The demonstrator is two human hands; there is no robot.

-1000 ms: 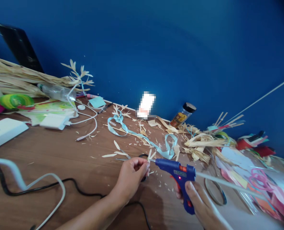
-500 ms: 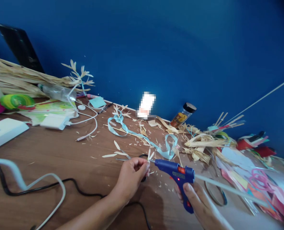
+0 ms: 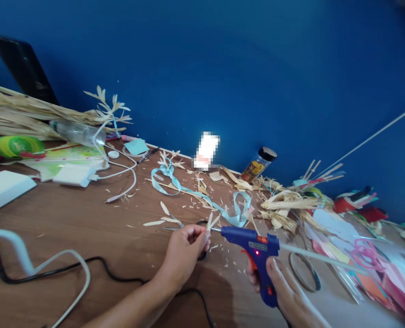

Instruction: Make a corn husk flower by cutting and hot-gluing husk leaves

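Between thumb and fingers, my left hand (image 3: 185,250) pinches a small flower of pale dried-husk petals (image 3: 212,222). My right hand (image 3: 284,287) is wrapped round the handle of a blue glue gun (image 3: 252,241) with an orange trigger and a lit red light. The gun's metal nozzle points left and reaches the petals; whether it touches them I cannot tell. A clear glue stick (image 3: 320,258) juts from its back. Behind my left hand lie scissors (image 3: 202,255), partly hidden, with loose cut petals (image 3: 154,223) beside the blades.
Light blue ribbon (image 3: 189,191) curls across the brown table, among husk scraps. A jar with a black lid (image 3: 259,164) stands by the blue wall. Dried husks (image 3: 287,202) and coloured papers (image 3: 369,273) crowd the right. Cables (image 3: 110,269), a white charger (image 3: 74,174) and a plastic bottle (image 3: 78,132) are left.
The glue gun's nozzle has shifted slightly left toward the petals, and the petals have turned a little in my left hand. The whole view has shifted slightly.
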